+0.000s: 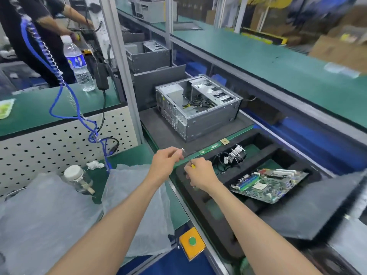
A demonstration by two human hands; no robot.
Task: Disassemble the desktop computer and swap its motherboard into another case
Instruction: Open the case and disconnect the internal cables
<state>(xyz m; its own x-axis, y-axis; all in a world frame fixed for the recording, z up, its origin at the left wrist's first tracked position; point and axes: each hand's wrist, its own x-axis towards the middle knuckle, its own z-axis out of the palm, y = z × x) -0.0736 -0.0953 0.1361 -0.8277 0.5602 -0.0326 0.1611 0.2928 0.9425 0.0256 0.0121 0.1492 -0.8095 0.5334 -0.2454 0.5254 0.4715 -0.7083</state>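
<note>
Your left hand [166, 160] pinches a small shiny bit; your right hand [200, 173] curls round a yellow-handled tool [192, 165]. The motherboard [268, 184] lies in the foam tray [198, 207], near the open case [196, 106].

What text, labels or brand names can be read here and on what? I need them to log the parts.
None can be read.
Water bottle: blue label print, too blurred.
Motherboard: markings too small.
Open computer case: rear stickers too small.
Orange plate with green button: no lettering visible.
</note>
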